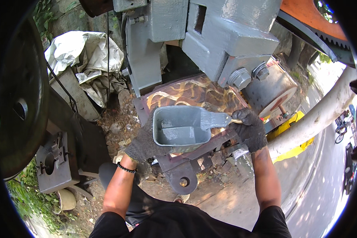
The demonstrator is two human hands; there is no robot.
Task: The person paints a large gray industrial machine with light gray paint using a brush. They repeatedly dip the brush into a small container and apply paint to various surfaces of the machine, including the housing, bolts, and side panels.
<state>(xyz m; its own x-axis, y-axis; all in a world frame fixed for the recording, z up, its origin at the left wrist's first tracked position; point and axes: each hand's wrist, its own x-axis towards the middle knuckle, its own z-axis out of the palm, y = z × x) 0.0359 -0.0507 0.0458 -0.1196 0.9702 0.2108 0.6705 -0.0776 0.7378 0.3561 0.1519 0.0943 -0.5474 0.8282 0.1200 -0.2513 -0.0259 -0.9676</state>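
Note:
My left hand (147, 139), in a dark grey knitted glove, grips the left side of an open rectangular container (181, 116). Grey paint coats its inner walls, with a pool at the bottom. My right hand (250, 129), gloved alike, is closed around the short handle of a paintbrush (215, 119). Its wide, grey-coated head lies across the container's right rim. Beneath the container is a plate with a brown and yellow wavy pattern (186, 92), part of a machine. Above it stands the grey-painted machine body (246, 43), glossy in places, with large bolts (240, 78).
A dark wheel (23, 99) stands at the left, and an orange toothed gear (317, 18) at the upper right. A lug with a hole (180, 179) juts toward me. Crumpled white sheeting (85, 55) lies behind. A pale trunk (313, 123) and yellow object (295, 137) are at right, beside a road.

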